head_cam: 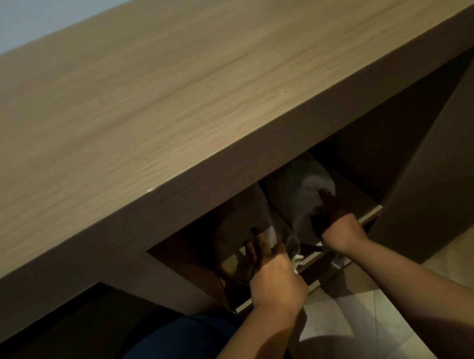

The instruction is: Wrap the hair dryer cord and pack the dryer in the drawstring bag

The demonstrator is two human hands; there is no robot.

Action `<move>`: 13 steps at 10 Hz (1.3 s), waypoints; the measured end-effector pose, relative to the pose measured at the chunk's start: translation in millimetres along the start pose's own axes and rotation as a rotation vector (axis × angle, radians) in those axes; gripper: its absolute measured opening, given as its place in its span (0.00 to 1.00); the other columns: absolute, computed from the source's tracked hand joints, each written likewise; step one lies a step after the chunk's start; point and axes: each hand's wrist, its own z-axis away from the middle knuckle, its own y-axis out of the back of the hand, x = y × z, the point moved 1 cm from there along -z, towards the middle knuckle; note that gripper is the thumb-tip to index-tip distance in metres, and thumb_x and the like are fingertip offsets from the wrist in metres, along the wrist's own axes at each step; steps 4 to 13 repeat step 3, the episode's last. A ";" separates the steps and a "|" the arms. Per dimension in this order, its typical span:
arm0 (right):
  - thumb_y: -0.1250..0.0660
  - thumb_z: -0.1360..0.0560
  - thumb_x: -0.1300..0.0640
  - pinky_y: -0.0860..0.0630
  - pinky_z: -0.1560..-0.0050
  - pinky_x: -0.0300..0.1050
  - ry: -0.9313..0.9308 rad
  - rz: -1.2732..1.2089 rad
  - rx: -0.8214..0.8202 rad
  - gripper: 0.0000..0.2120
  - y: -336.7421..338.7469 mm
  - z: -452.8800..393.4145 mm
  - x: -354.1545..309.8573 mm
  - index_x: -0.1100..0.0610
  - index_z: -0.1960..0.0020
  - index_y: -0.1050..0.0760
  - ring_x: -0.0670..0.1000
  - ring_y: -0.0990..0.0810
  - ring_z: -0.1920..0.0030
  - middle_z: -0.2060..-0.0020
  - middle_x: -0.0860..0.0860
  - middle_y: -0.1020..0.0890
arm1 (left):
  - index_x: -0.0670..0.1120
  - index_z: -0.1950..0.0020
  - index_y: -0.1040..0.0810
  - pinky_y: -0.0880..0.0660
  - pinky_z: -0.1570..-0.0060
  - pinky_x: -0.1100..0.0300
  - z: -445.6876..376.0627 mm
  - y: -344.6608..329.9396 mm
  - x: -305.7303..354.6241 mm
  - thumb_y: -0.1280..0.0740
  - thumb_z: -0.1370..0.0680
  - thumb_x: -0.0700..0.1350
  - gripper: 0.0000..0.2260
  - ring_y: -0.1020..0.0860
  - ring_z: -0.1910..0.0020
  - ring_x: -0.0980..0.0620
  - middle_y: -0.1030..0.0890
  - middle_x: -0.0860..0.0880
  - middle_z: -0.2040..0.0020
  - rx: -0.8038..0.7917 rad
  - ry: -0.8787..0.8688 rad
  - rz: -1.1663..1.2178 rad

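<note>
Both hands reach into an open drawer [278, 297] beneath a wooden desk top [186, 94]. Left hand [269, 272] lies over the drawer's front edge, fingers fairly straight and spread, tips touching a pale item [237, 231] just ahead of it. Right hand [335, 220] grips a whitish cloth bundle [302, 194], perhaps the drawstring bag, fingers curled into its fabric. Whether the dryer sits inside cannot be told. Below the left forearm shows a dark blue trouser leg [169, 355]; under the right forearm, pale floor tiles [344, 326].

The thick desktop [186, 94] overhangs the open drawer [278, 296], leaving only a narrow front gap.
</note>
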 end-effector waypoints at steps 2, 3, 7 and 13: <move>0.35 0.24 0.63 0.24 0.43 0.50 -0.114 -0.047 0.062 0.22 11.1 29.7 -15.0 0.62 0.31 0.33 0.58 0.25 0.42 0.39 0.58 0.29 | 0.52 0.21 0.49 0.37 0.28 0.52 6.9 4.4 2.0 0.36 0.22 0.46 0.33 0.49 0.22 0.46 0.50 0.50 0.20 0.110 -0.045 0.110; 0.37 0.21 0.60 0.24 0.47 0.47 0.165 -0.051 0.151 0.11 22.0 62.3 -28.1 0.62 0.41 0.26 0.55 0.23 0.45 0.46 0.53 0.27 | 0.48 0.21 0.48 0.37 0.29 0.56 15.1 11.6 9.2 0.37 0.21 0.46 0.31 0.41 0.24 0.49 0.43 0.47 0.21 0.192 -0.110 0.147; 0.37 0.21 0.60 0.24 0.47 0.47 0.165 -0.051 0.151 0.11 22.0 62.3 -28.1 0.62 0.41 0.26 0.55 0.23 0.45 0.46 0.53 0.27 | 0.48 0.21 0.48 0.37 0.29 0.56 15.1 11.6 9.2 0.37 0.21 0.46 0.31 0.41 0.24 0.49 0.43 0.47 0.21 0.192 -0.110 0.147; 0.37 0.21 0.60 0.24 0.47 0.47 0.165 -0.051 0.151 0.11 22.0 62.3 -28.1 0.62 0.41 0.26 0.55 0.23 0.45 0.46 0.53 0.27 | 0.48 0.21 0.48 0.37 0.29 0.56 15.1 11.6 9.2 0.37 0.21 0.46 0.31 0.41 0.24 0.49 0.43 0.47 0.21 0.192 -0.110 0.147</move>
